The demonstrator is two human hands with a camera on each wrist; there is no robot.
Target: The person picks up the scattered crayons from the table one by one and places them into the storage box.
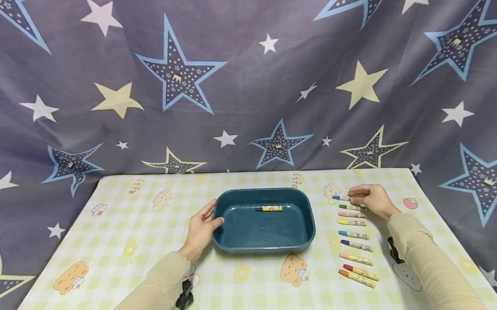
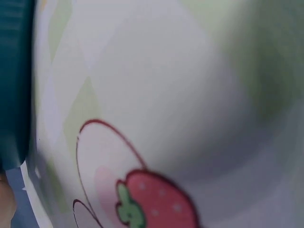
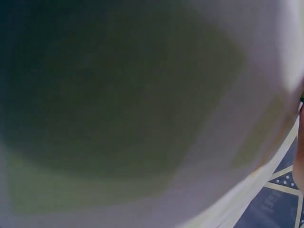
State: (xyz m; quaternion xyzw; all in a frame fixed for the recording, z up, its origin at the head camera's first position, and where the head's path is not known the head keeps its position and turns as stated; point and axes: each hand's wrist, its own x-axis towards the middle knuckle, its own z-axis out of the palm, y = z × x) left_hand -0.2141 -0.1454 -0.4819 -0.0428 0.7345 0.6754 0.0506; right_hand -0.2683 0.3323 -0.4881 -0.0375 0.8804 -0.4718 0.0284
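My left hand [image 1: 200,230] holds the left rim of a dark teal plastic tub [image 1: 264,247], thumb over the edge and fingers along the outer wall. Inside the tub lies one black crayon [image 1: 270,208] in a yellow wrapper. At the far end of a column of crayons, my right hand [image 1: 374,200] pinches a blue crayon [image 1: 341,198], covering its right end. Just below those fingertips lies a green crayon [image 1: 348,207], partly hidden by the hand. The left wrist view catches the tub's side wall [image 2: 14,85]; the right wrist view is mostly blurred tablecloth.
Toward me the column goes on with a pink crayon [image 1: 350,214], a yellow crayon [image 1: 352,222] and several more, ending with an orange crayon [image 1: 357,279] close to a red one. A checked tablecloth [image 1: 158,230] covers the table, and a star-patterned curtain [image 1: 244,97] hangs behind.
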